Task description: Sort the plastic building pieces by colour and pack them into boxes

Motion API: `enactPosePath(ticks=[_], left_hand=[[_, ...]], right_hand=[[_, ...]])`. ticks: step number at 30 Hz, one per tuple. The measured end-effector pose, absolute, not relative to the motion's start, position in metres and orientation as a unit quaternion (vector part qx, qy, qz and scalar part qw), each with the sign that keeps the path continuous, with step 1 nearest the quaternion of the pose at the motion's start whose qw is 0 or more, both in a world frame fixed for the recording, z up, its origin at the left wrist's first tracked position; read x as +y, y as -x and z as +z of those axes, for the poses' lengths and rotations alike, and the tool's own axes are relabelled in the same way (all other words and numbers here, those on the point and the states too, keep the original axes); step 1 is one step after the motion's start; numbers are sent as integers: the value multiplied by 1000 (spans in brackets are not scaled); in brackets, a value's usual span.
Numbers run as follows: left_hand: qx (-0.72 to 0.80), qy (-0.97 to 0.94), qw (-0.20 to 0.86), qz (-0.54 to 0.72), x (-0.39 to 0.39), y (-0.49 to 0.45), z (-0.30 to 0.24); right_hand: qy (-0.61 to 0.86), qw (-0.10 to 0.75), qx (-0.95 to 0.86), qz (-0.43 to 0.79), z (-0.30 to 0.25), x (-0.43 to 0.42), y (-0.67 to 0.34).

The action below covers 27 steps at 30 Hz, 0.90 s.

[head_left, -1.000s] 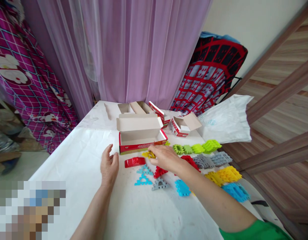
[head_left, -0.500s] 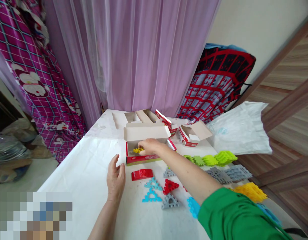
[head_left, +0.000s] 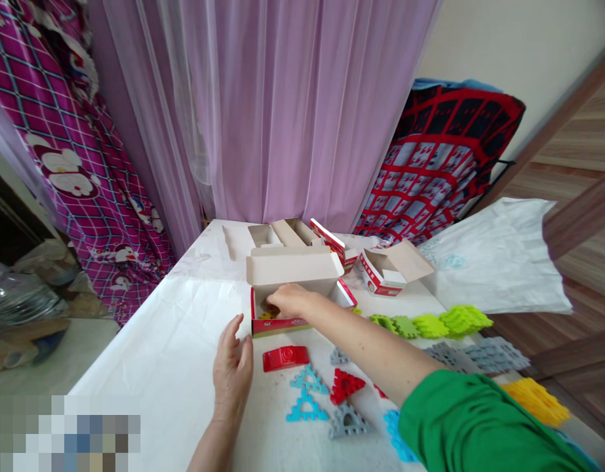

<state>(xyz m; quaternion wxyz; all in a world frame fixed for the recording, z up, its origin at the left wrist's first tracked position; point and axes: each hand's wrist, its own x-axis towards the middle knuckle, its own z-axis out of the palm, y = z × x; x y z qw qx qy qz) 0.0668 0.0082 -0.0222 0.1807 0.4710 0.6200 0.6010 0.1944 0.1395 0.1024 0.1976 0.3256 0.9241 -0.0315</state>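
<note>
My right hand [head_left: 292, 300] reaches down inside an open red and white cardboard box [head_left: 282, 324]. Its fingers are closed around a yellow toothed building block [head_left: 269, 314], which the hand and the front wall partly hide. My left hand [head_left: 233, 360] is held up, thumb and fingers apart and nothing in it, just off the box's front left corner. In front of the box lies a red plastic piece [head_left: 285, 358]. Nearer me are triangular blocks: a light blue one [head_left: 307, 408], a red one [head_left: 346, 385] and a grey one [head_left: 349, 421].
More open boxes stand behind, one of them a small red and white box [head_left: 381, 272] at the right. Stacked green blocks [head_left: 464, 321], grey blocks [head_left: 499, 356] and yellow blocks [head_left: 538, 400] line the table's right side. A white bag [head_left: 503, 262] lies beyond.
My right hand has lowered deeper into the box with the yellow building block. My left hand stays open beside the box. The whole view has shifted slightly.
</note>
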Motion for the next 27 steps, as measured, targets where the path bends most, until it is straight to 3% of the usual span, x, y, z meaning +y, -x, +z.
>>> enactPosePath(ticks=[6, 23, 27], left_hand=[[599, -541, 159, 568, 6, -70, -19], [604, -517, 197, 574, 7, -67, -27], [600, -529, 200, 565, 7, -68, -25]], right_hand=[[-359, 159, 919, -35, 102, 139, -212], [-400, 199, 895, -12, 106, 140, -242], [-435, 166, 884, -48, 109, 144, -249]])
